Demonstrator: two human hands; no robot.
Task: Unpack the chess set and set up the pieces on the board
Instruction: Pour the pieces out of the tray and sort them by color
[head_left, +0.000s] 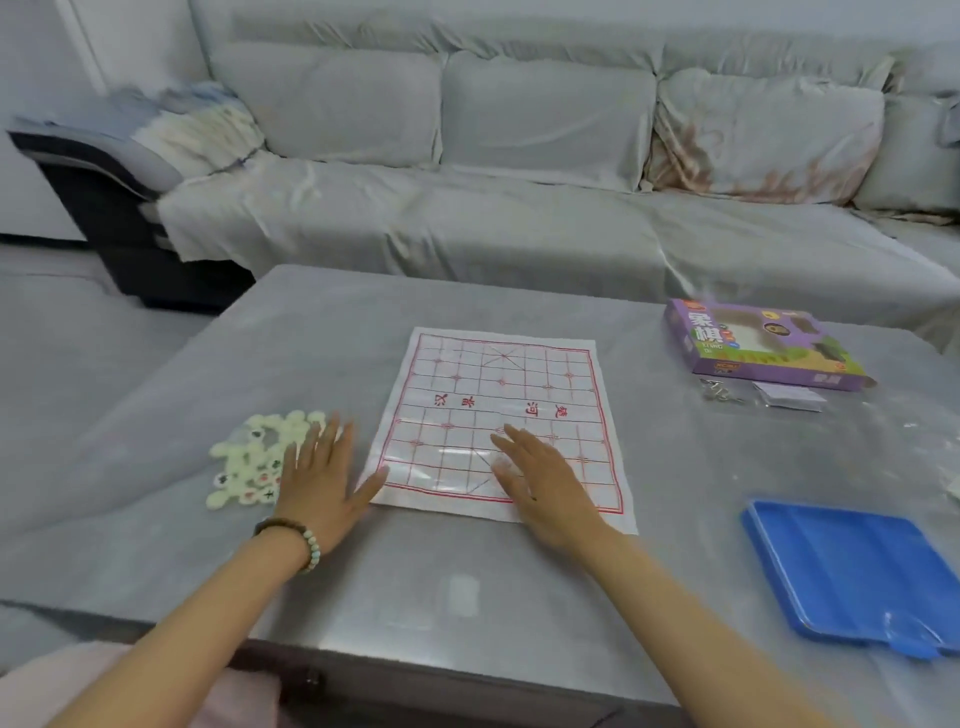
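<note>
Unpacking seems done: the board (519, 374) lies bare, the pieces (244, 467) heaped beside it, left grip (322, 478) and right grip (543, 486) spread flat, holding nothing.

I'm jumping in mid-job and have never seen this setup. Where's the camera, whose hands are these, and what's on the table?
No machine here: one camera worn on a person's head looks down at their bare hands. The left hand is spread flat by a heap of pale round pieces on the grey table. The right hand rests flat on the paper board with red lines. Neither holds anything. To the right lie a purple box and a blue tray. No pieces stand on the board yet.
</note>
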